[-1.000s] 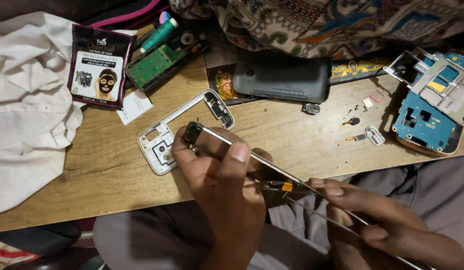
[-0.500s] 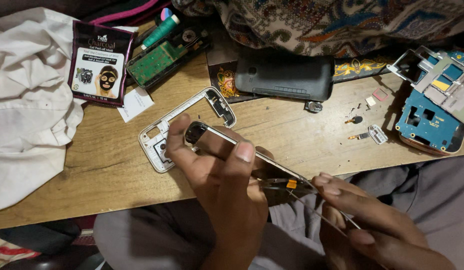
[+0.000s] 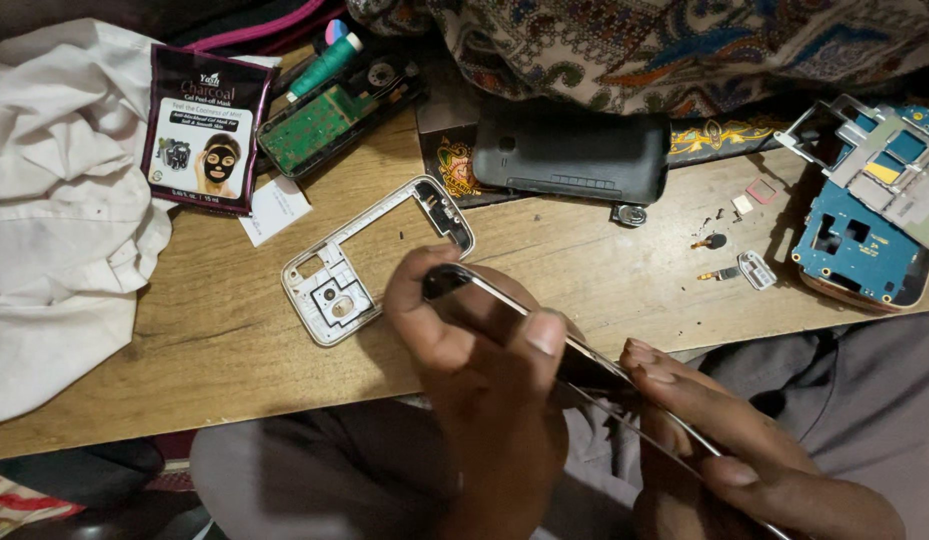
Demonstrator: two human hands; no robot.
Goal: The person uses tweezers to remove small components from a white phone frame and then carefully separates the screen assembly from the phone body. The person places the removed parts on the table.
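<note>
Here the phone screen panel (image 3: 584,365) seems pinched between both hands, lower end cut off.

Frame (image 3: 374,262) left of cover (image 3: 571,156)

Left hand (image 3: 489,385): bare, no glove, ring or watch in view. The thumbnail is short and unpainted, with a pale edge. The wrist runs out of frame at the bottom edge; no sleeve or cuff shows on it.

Right hand (image 3: 744,450): bare, no glove or ring. The fingers (image 3: 649,365) show short, plain, unpainted nails.

Clothing: grey fabric over both legs (image 3: 314,470), plain weave, no print, with soft folds over the right thigh. Seams, pockets and fastenings cannot be made out.
</note>
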